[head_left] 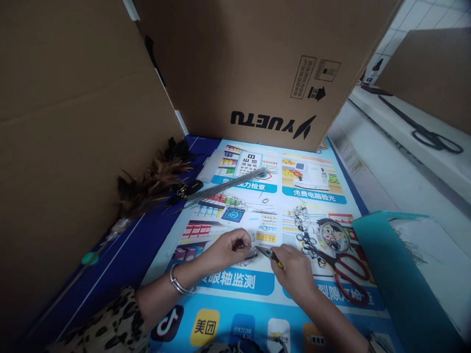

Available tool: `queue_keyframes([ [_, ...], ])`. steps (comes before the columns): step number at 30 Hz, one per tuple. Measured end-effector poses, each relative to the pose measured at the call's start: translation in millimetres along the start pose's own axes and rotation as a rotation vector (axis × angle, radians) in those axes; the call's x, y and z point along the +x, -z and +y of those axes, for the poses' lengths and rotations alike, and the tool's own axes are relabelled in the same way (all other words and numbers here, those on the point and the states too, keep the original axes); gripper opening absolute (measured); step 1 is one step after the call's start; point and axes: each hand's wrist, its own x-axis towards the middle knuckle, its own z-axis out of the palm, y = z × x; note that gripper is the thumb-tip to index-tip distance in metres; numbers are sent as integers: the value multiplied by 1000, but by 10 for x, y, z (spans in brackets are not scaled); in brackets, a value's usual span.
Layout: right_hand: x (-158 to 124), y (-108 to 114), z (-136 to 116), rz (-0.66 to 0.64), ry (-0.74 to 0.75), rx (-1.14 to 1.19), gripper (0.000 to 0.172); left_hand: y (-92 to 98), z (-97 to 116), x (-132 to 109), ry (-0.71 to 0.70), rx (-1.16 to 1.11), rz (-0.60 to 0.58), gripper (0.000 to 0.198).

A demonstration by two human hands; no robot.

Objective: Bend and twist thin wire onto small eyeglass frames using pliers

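At the mat | my left hand [226, 247] pinched a wire piece [250, 251] just above the printed mat [235, 289]; my right hand [296, 272] gripped pliers [268, 253], nose touching the wire | step, as I judged: shaping it; next called for a steady pinch

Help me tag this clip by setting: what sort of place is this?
Probably a makeshift craft work spot: tall brown cardboard boxes wall in a printed poster strewn with thin grey wires, small wire rings and red-handled scissors; the right hand grips small yellow-handled pliers.
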Motion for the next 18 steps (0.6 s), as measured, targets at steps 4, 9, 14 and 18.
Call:
queue_keyframes([
  [4, -13, 2, 5, 7, 0, 9, 23, 30, 34, 12, -34, 38, 0, 4],
  [9, -16, 3, 3, 12, -4, 19, 22, 29, 68, 3, -16, 11, -11, 8],
  [14, 1, -7, -16, 4, -6, 12, 20, 2, 15, -5, 94, -82, -25, 16],
  [18, 0, -12, -26, -17, -14, 31, 19, -6, 0, 6, 72, -83, -16, 15],
])
